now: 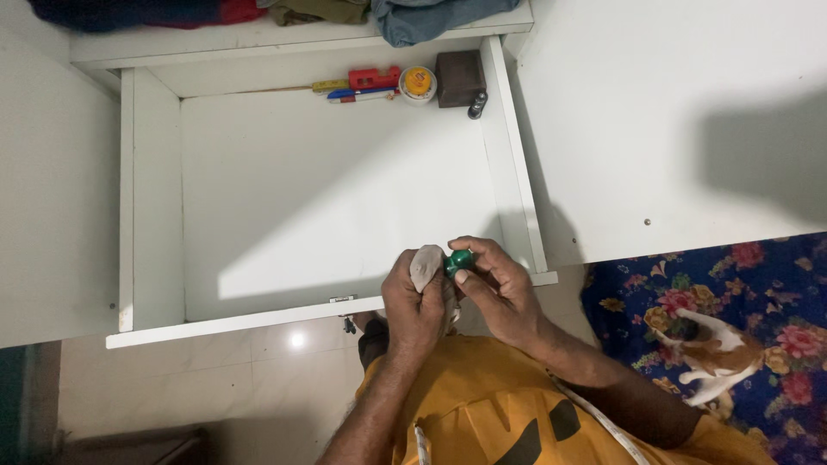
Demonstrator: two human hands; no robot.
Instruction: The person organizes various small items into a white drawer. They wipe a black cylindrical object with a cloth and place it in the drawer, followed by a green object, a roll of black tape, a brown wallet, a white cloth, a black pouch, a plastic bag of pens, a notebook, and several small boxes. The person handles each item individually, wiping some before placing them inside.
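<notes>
From the head camera, the person is looking down into an open white drawer (155, 198) and working just over its front right corner. The left hand (416, 301) is closing around a small pale cloth (426, 264), with the cloth bunched up between thumb and fingers. The right hand (500, 288) is pinching a small green object (459, 260) between thumb and fingertips, holding it right against the cloth. Both are hovering above the drawer's front edge, not resting on anything.

It looks as if the green object is being wiped. To do that well, the right hand should be keeping a firm pinch while turning the object a little at a time, so the cloth is reaching every side, and both hands should be staying over the drawer so a slip lands inside it.

At the far end of the drawer a red tool (374, 77), a pen (362, 95), a round yellow tin (419, 83) and a dark brown box (459, 77) are lying in a row against the back wall. A flowered blue cloth (758, 284) is lying to the right with a brown and white toy animal (713, 353) on it.
</notes>
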